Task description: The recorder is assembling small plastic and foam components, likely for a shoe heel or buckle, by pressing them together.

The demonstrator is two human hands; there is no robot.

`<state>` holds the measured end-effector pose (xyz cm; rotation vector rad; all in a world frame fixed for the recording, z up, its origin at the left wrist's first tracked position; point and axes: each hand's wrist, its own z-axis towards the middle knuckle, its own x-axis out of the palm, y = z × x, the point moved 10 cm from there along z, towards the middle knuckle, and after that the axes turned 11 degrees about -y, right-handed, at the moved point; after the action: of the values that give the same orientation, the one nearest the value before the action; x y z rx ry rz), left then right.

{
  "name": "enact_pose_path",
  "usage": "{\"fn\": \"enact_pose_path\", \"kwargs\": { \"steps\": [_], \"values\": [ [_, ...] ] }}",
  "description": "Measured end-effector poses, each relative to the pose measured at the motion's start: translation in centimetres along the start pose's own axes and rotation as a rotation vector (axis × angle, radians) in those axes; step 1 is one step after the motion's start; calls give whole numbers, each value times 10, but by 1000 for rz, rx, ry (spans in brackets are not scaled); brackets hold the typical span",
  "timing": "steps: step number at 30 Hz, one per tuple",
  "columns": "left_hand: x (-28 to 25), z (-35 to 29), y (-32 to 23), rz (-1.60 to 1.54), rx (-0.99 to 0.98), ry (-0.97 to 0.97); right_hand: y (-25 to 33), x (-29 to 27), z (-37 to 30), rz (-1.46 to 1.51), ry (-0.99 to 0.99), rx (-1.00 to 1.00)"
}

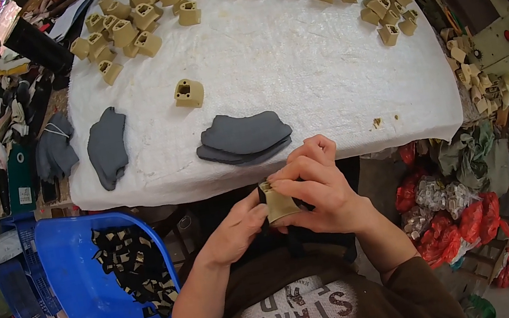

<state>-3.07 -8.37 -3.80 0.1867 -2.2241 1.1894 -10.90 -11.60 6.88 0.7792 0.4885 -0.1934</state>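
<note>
Left hand and right hand pinch one tan piece between them, just off the near edge of the table, in front of the body. The left hand's thumb and fingers close on its left side; the right hand's fingers bend over the narrower top, its thumb low on the right. A dark edge shows at the left of the top, too small to make out.

The piece looks light and stiff, probably moulded plastic, with smooth walls that may slide a little under dry fingertips. It hardly seems fragile, though the flared rim could be its thinnest part. Its waist, below the narrow end, seems the surest hold, leaving the top free.

Nearest on the table lies a stack of dark grey sheets, likely limp and best lifted by one edge. Beyond it a single tan block shows its holes. Farther off, similar blocks gather in a left cluster and a right cluster. Beside the table, at left, a blue tub holds black-and-tan pieces.
</note>
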Motion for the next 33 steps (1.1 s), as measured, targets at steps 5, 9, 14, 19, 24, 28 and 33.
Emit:
{"fn": "enact_pose_path", "kwargs": {
  "steps": [5,9,14,19,24,28,33],
  "values": [
    [12,7,4,-50,-24,49,2,7,-4,55,80,5],
    [10,7,0,-33,38,9,1,7,-3,63,78,0],
    [-11,4,-12,124,221,-268,-9,2,-1,-4,40,33],
    [-9,-33,-56,504,818,-350,-13,-3,-1,-40,31,45],
    [-5,-38,-68,589,996,-445,-15,4,-6,48,28,91],
    [8,-47,-77,722,1123,-458,-15,8,-7,92,56,117],
    [25,-53,-79,904,1257,-407,-9,14,-7,66,110,73]
  ]
}}
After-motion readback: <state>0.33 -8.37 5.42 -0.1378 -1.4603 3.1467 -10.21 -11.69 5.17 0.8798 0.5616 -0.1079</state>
